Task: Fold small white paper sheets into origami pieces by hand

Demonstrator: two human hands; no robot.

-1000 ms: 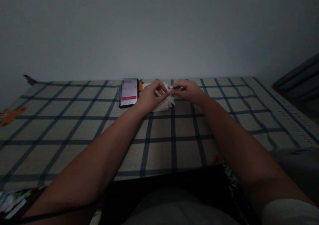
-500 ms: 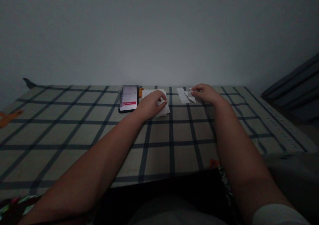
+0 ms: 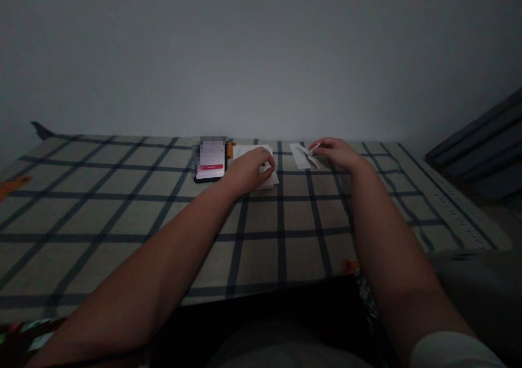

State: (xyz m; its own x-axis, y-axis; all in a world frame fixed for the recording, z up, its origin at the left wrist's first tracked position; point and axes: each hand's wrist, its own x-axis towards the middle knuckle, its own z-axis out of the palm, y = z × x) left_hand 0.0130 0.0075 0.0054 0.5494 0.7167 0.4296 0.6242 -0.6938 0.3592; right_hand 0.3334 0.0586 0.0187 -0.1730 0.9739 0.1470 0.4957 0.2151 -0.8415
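My left hand (image 3: 252,170) rests over a stack of white paper sheets (image 3: 268,184), its thumb and fingers curled into a pinch. White shows in the gap between them, but whether it is a held piece or the sheets behind is unclear. Farther right, my right hand (image 3: 333,151) pinches a small folded white paper slip (image 3: 313,151). That slip is above another white paper (image 3: 299,157) with faint lines, lying flat on the cloth. Left of my left hand lies a tablet or large phone (image 3: 211,167) with a lit screen and a red bar.
A checked cloth (image 3: 261,216) with dark blue lines covers the table, with an orange pattern (image 3: 14,186) at its left. The pale wall (image 3: 261,58) rises directly behind. At the right are dark striped folds of fabric (image 3: 485,150). An orange patch (image 3: 349,267) shows near my right forearm.
The slip in my right hand has changed angle and now looks narrower. My left hand has barely moved; its fingers have shifted slightly. The view has tilted a little.
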